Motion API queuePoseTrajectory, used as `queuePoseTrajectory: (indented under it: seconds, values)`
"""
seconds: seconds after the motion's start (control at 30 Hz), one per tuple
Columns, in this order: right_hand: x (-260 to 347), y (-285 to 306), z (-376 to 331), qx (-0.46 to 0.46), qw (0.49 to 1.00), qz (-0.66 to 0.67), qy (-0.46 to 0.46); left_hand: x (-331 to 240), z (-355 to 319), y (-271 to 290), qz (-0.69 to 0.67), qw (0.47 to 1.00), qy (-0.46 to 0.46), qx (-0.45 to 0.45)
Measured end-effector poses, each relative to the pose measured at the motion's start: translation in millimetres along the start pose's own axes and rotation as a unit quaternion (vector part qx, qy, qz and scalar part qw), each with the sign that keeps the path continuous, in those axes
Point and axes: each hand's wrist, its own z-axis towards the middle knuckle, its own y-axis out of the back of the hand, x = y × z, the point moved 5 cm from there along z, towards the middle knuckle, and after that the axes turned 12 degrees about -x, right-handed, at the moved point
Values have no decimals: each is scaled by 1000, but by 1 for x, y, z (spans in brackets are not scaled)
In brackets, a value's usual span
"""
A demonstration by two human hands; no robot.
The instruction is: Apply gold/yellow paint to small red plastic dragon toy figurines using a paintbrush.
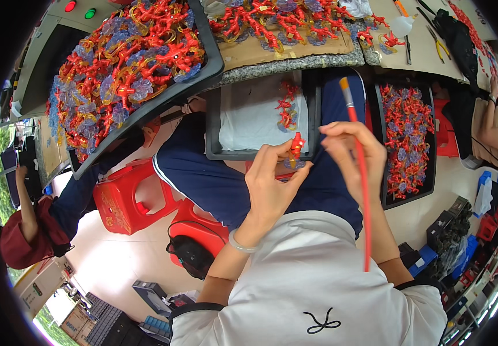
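Between the thumb and fingers of my left hand (271, 183) is a small red toy figurine (297, 144), upright on a clear bluish base. My right hand (354, 157) grips a paintbrush (365, 225) with a long red handle. Its yellowish bristles point up and away from me, apart from the figurine. Just beyond my left hand, a dark tray (212, 130) lined with white sheet sits at my lap. Several red figurines (286, 108) with clear bases lie along the right side of that lining.
A large black tray (215, 49) heaped with figurines stands at upper left. More figurines (283, 26) cover cardboard on the bench, near yellow pliers (440, 45). Another filled tray (381, 124) is at right. Red stools (123, 202) stand at left. Other people sit on both sides.
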Motion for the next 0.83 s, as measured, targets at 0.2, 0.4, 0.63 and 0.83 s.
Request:
queuePoseTrajectory:
  seconds: [0.2, 0.4, 0.63, 0.83]
  values:
    - [-33, -11, -8, 32, 998, 19, -42, -4, -2, -5, 15, 999, -45, 1]
    - [-38, -2, -3, -23, 990, 117, -81, 7, -1, -11, -380, 880, 281, 48]
    - [-40, -5, -5, 9, 979, 156, -130, 13, -1, -16, -379, 842, 338, 180]
    - [-41, -8, -3, 25, 972, 184, -144, 8, -4, -14, -329, 895, 281, 107]
